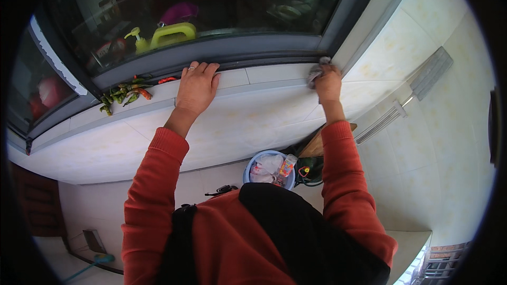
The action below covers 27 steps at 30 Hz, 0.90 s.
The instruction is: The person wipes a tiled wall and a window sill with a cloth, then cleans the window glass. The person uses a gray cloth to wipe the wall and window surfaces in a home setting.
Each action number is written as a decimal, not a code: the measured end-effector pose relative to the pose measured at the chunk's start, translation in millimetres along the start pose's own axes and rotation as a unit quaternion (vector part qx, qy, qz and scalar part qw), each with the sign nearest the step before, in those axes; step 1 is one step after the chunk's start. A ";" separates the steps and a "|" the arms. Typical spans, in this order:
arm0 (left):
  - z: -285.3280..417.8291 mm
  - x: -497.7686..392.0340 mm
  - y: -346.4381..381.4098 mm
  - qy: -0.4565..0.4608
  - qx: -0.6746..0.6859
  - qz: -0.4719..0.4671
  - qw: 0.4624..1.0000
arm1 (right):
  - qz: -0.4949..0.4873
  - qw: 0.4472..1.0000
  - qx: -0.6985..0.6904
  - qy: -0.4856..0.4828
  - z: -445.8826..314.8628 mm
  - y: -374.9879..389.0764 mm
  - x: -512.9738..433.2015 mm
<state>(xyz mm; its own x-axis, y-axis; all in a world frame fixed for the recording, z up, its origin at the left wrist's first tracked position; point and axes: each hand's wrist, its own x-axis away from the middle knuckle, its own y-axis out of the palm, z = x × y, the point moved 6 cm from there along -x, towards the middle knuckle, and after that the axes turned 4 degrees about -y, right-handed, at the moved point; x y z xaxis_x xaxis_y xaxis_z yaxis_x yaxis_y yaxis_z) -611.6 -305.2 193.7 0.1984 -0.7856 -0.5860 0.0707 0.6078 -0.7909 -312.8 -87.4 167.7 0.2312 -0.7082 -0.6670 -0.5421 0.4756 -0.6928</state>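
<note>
My right hand [329, 83] grips a crumpled grey cloth [315, 74], pressed onto the right end of the tiled window sill [273, 74], where it meets the wall. My left hand [198, 87] lies on the sill, palm down, fingers slightly apart, fingertips reaching the lower track of the dark window frame [261, 47]. It wears a ring. Left of that hand is one red chili pepper [167, 80]. Farther left, a heap of green and reddish peppers [126, 92] rests on the sill, looking shrivelled.
Below stands a blue bin [246, 172] with plastic bags and wrappers. A flat mop [431, 73] leans on the right wall. Through the window glass appear a yellow-green pump bottle [138, 41] and a yellow-green handle [174, 31]. A broom [103, 258] is at lower left.
</note>
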 end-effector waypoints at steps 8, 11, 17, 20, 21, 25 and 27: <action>0.9 -1.5 1.0 -0.004 -0.011 -0.001 1.000 | -0.191 0.977 0.022 -0.094 -105.8 23.2 -7.9; -3.0 -1.5 4.3 -0.018 -0.018 -0.019 0.999 | -0.101 0.965 -0.109 -0.217 -203.3 28.3 38.4; -7.2 1.6 3.6 0.007 0.003 0.001 1.000 | -0.086 0.966 -0.141 -0.197 -159.7 31.0 46.4; -9.3 3.3 4.0 0.005 0.008 -0.004 1.000 | -0.062 0.988 0.017 -0.140 -95.7 13.2 14.5; -9.5 3.2 4.2 0.005 0.012 -0.011 1.000 | -0.077 0.989 0.061 -0.111 -72.5 9.7 2.2; -7.4 2.1 1.2 -0.001 0.002 -0.021 1.000 | -0.117 0.988 0.100 0.011 2.1 6.0 -26.8; -5.7 1.6 0.2 -0.004 -0.003 -0.024 1.000 | -0.092 0.992 0.078 -0.045 7.6 7.5 -21.9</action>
<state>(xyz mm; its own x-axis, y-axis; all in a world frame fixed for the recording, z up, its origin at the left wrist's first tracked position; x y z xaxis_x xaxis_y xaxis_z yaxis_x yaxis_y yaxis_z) -616.8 -307.0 191.6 0.2035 -0.8123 -0.5466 0.0748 0.5695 -0.8185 -315.8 -64.3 175.0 0.3894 -0.7442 -0.5427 -0.3550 0.4224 -0.8340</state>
